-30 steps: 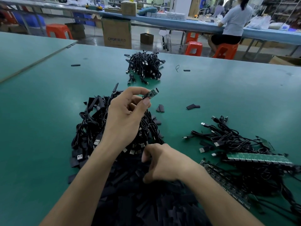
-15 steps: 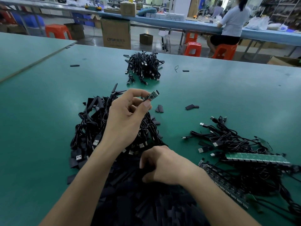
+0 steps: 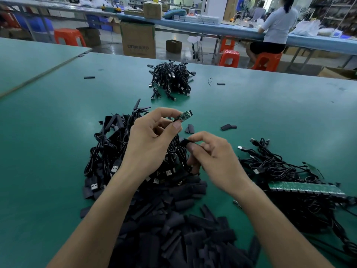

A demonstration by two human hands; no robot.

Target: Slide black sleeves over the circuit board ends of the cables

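Just above the centre of the frame we see the left hand [image 3: 152, 144] raised over the green table [image 3: 48, 132], its thumb and forefinger pinching a cable just behind its small green circuit board [image 3: 185, 115]. The board sticks out bare toward the upper right, and the other fingers are curled in loosely.

Just below and right of it, the right hand [image 3: 214, 157] pinches one black sleeve [image 3: 185, 142] between thumb and forefinger, with the remaining fingers bent. The sleeve's tip points up and left at the board. The two are near each other but apart, and the sleeve is not on the board.

Under the left hand lies a tangle of black cables [image 3: 104, 151] with USB plugs. At bottom centre we find a heap of loose sleeves [image 3: 173, 229]. At the right edge a second cable tangle [image 3: 274, 163] lies by a long green board strip [image 3: 305, 187]. At upper centre sits a third bundle of cables [image 3: 171, 80].

Two stray sleeves [image 3: 228, 127] rest on the table right of the hands. At the upper right a person [image 3: 278, 26] sits at another bench.
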